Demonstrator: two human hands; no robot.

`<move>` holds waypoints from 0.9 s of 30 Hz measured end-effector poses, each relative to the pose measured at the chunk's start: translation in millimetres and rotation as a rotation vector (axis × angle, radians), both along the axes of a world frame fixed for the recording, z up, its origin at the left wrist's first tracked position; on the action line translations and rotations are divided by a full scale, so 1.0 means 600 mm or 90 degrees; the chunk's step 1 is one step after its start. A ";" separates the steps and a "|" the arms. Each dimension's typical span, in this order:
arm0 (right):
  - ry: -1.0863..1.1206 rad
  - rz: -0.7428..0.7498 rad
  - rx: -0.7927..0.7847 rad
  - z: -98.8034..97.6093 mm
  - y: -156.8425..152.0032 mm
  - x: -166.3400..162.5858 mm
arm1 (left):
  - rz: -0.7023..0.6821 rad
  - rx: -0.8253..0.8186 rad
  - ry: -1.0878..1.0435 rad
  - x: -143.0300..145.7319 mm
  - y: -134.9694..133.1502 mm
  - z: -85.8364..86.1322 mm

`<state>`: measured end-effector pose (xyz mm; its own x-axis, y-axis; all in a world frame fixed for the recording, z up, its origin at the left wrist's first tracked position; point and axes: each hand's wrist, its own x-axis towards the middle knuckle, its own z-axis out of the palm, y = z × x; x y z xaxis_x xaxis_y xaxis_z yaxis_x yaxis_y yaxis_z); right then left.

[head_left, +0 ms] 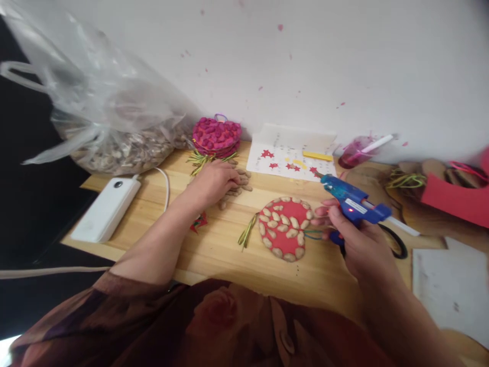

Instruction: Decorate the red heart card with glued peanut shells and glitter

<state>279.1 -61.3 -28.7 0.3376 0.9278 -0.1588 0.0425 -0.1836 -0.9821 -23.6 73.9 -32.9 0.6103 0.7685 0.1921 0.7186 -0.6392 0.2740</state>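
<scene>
My right hand grips a blue hot glue gun, with a white glue stick coming out of its back and a small red light lit. Just left of it lies a red heart-shaped piece edged with peanuts, with more peanuts across its middle. A blue loop on its right side is near my right fingers, and a green-yellow tassel hangs off its left. My left hand is down at a small pile of peanuts, fingers curled in; the fingertips are partly hidden, so what they hold is unclear.
A plastic bag of peanuts, a white power bank with a cable, and a pink peanut-covered ornament stand left. Behind are a paper with red cutouts and a cup of dark red liquid. Red card lies right.
</scene>
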 end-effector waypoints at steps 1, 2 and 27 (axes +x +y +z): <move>0.004 -0.004 0.004 0.000 -0.001 0.000 | 0.005 -0.001 0.002 0.000 0.000 0.000; 0.013 -0.004 0.007 0.000 -0.001 -0.001 | 0.012 0.000 0.005 0.000 -0.001 0.000; 0.076 -0.005 0.001 0.006 0.001 -0.001 | -0.093 0.003 -0.035 0.027 -0.027 0.007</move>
